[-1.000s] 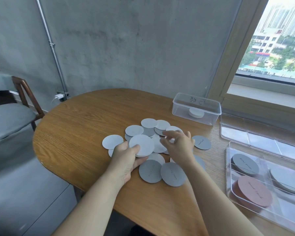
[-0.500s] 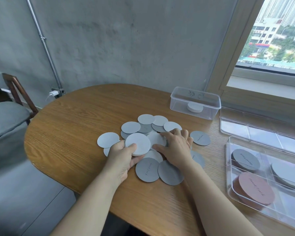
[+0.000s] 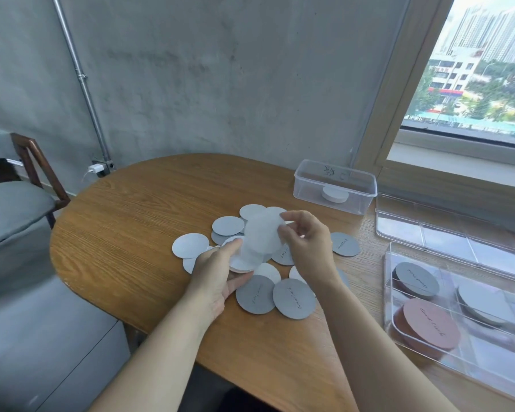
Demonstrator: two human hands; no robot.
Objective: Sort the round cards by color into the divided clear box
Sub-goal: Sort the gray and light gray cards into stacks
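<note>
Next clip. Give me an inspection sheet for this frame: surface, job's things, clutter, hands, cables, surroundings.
Surface: wooden table, rounded end, cards spread over its middle.
Job's things: loose round cards, light and dark grey, overlapping; divided clear box at right holds a dark grey stack, a reddish-brown stack and a light grey stack, in separate compartments.
Clutter: clear lid behind the box; small clear tub with a white disc inside.
Hands: left hand holds a small stack of pale cards; right hand pinches one pale card, blurred, above the pile.
Cables: white charger plugged in at the wall.
Surroundings: concrete wall, metal pipe, chair, window.
</note>
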